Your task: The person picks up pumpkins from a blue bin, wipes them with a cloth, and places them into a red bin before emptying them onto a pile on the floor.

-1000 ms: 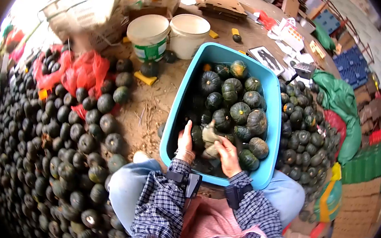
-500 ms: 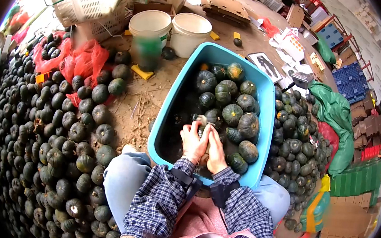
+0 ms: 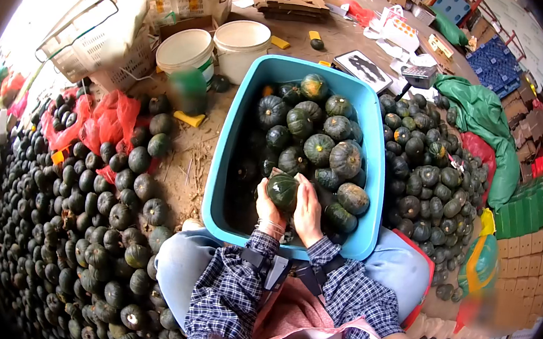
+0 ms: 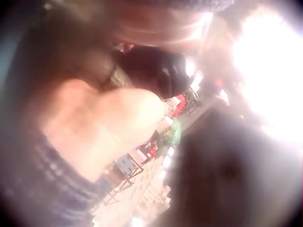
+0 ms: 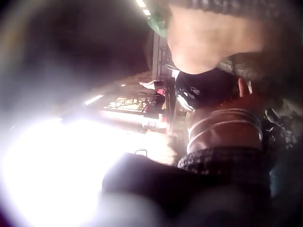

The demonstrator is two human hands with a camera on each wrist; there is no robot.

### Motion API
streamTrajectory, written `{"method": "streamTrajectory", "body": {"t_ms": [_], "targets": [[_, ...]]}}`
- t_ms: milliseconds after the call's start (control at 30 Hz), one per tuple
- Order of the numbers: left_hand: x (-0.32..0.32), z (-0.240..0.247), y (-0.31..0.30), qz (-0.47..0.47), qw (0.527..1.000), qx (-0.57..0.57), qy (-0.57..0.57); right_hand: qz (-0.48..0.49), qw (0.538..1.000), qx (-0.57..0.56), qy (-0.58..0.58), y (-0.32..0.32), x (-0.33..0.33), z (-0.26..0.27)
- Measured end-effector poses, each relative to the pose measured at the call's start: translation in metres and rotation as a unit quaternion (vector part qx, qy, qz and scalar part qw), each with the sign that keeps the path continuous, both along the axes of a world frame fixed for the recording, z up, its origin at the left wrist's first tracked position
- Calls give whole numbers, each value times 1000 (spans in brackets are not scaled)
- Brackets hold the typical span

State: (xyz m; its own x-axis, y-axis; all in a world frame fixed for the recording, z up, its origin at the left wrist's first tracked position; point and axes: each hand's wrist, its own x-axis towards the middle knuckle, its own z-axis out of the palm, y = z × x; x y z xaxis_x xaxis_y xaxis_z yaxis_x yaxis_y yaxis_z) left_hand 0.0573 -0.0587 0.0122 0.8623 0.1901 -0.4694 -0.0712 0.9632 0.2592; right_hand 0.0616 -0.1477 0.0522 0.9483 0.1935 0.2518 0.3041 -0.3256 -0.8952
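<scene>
A small, glossy dark-green pumpkin [image 3: 282, 192] is held between both hands, low over the front of a blue tub [image 3: 216, 184]. My left hand [image 3: 270, 207] cups its left side, with pale bracelets at the wrist. On the other side my right hand [image 3: 308, 212] lies along it, fingers pointing forward. A thin pale edge, perhaps of a cloth, shows behind the pumpkin's top; the rest is hidden. Several more pumpkins [image 3: 318, 149] fill the tub's middle and right side. In the right wrist view the dark pumpkin [image 5: 201, 90] shows between the hands; the left wrist view is blurred.
A big heap of pumpkins [image 3: 101, 238] covers the floor at left, and another pile [image 3: 430, 185] lies right of the tub. White buckets [image 3: 242, 44], a plastic basket [image 3: 95, 35] and red netting [image 3: 109, 121] stand or lie beyond. Green sheeting [image 3: 482, 118] is at right.
The greyish cloth that my right hand held openly is now mostly out of sight. My hands came together, and a green pumpkin now shows between them. The head view has shifted slightly.
</scene>
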Motion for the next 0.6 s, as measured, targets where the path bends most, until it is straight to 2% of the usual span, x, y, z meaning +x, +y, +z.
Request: {"method": "streamTrajectory", "body": {"t_ms": [33,67,100,167,200,233,333,367,400,433,467,500,567,600], "targets": [[0,1,2,12,999,34,22,8,999,-6,-38,3,-6,6],[3,0,7,18,998,17,52,22,999,33,-29,7,-15,3],[12,-9,10,95,979,164,78,35,998,16,-45,8,-23,3],[13,-16,17,127,945,266,140,64,993,-45,-91,5,-36,6],[16,-31,22,119,931,306,161,91,981,-84,-150,4,-39,5],[14,-36,23,121,930,306,162,164,959,-125,-194,2,-38,7],[10,-45,20,-15,965,252,71,152,969,-126,-152,2,-37,-2],[13,-68,17,-18,837,541,-74,155,969,-127,-147,1,-28,-2],[5,-42,12,-43,910,410,-56,118,971,-122,-167,1,-18,-3],[-5,-15,8,-69,960,270,-36,89,984,-59,-141,2,-8,-6],[-11,6,10,-103,955,264,-83,113,983,132,65,-2,8,-17],[-15,9,8,-134,953,264,-67,126,902,316,264,-9,22,-29],[-20,21,3,-130,942,300,-75,146,905,219,335,-25,38,-35],[-19,23,4,-111,935,332,-60,43,956,97,274,-25,37,-34]]}}
